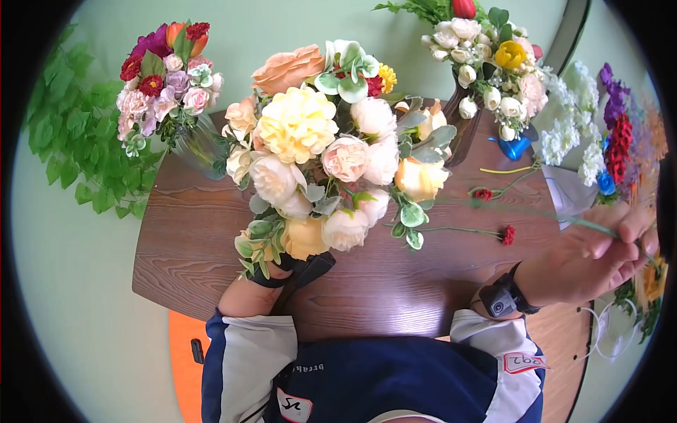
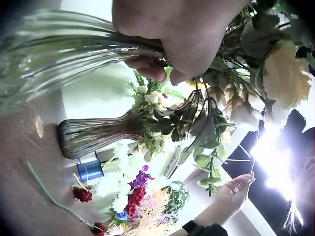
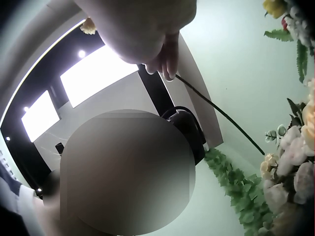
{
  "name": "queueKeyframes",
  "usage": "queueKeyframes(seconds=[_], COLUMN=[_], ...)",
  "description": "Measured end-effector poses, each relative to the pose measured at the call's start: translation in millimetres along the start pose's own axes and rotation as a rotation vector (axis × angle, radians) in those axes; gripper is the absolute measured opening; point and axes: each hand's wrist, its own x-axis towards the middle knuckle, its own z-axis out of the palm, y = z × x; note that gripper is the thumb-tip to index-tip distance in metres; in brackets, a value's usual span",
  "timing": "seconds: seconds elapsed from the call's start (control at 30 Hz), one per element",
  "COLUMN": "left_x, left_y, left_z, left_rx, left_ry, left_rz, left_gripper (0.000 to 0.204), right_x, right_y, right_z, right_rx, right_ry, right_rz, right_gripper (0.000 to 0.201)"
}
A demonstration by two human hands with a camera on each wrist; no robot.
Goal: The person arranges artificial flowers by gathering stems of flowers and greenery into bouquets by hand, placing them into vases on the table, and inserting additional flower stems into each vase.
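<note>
A large bouquet of cream, peach and pale pink flowers (image 1: 296,127) fills the middle of the head view and hides my left hand. In the left wrist view, my left hand (image 2: 172,29) grips the neck of a ribbed clear glass vase (image 2: 64,56), the bouquet's blooms (image 2: 285,73) beyond it. Out to the right, my right hand (image 1: 592,264) pinches a thin green stem (image 1: 589,224) that points towards the bouquet. The right wrist view has the dark stem (image 3: 221,113) running from the fingers of my right hand (image 3: 147,34) to the bouquet's edge (image 3: 295,157).
Two red flowers on stems (image 1: 508,235) lie on the wooden table (image 1: 190,233), near a blue spool (image 1: 515,146). A vase of mixed flowers (image 1: 169,92) stands back left, another with white flowers (image 1: 465,63) back right. More flowers (image 1: 620,148) are at the far right.
</note>
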Motion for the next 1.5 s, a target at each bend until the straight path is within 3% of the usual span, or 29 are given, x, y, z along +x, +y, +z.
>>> queueKeyframes(seconds=[0.03, 0.13, 0.17, 0.27, 0.57, 0.67, 0.7, 0.8, 0.83, 0.93, 1.2, 1.3, 1.5], left_x=[1, 2, 2, 2, 4, 4, 4, 4, 5, 5, 5, 6, 5], left_y=[1, 3, 3, 3, 6, 8, 9, 11, 12, 13, 13, 14, 17], left_z=[0, -2, -2, -4, -8, -9, -10, -12, -12, -15, -18, -20, -24], left_rx=[0.002, 0.009, 0.011, 0.015, 0.035, 0.042, 0.045, 0.052, 0.054, 0.055, 0.071, 0.077, 0.084], left_ry=[-0.001, 0.0, 0.001, 0.004, 0.01, 0.013, 0.013, 0.015, 0.015, 0.02, 0.029, 0.031, 0.039], left_rz=[0.001, 0.004, 0.004, 0.004, 0.002, -0.001, -0.002, -0.002, -0.001, 0.006, 0.006, 0.004, 0.014], left_gripper=[0.039, 0.039, 0.039, 0.039, 0.038, 0.038, 0.038, 0.038, 0.038, 0.037, 0.037, 0.037, 0.036], right_x=[0, -1, -3, -7, -10, -20, -26, -24, -26, -25, -33, -37, -36], right_y=[2, 7, 9, 10, 22, 36, 46, 53, 53, 52, 58, 60, 56], right_z=[4, 10, 4, 8, 27, 44, 47, 40, 44, 46, 50, 48, 53], right_rx=[-0.006, -0.042, -0.12, -0.187, -0.216, -0.443, -0.326, -0.424, -0.325, -0.136, -0.107, -0.283, -0.192], right_ry=[-0.095, -0.173, -0.139, -0.056, -0.441, -0.384, -0.257, -0.261, -0.135, 0.012, -0.09, -0.179, -0.028], right_rz=[0.075, 0.082, 0.002, -0.017, 0.056, 0.04, 0.05, 0.09, 0.137, 0.183, 0.248, 0.205, 0.214], right_gripper=[0.01, 0.015, 0.017, 0.016, 0.025, 0.014, 0.011, 0.01, 0.009, 0.011, 0.012, 0.011, 0.011])
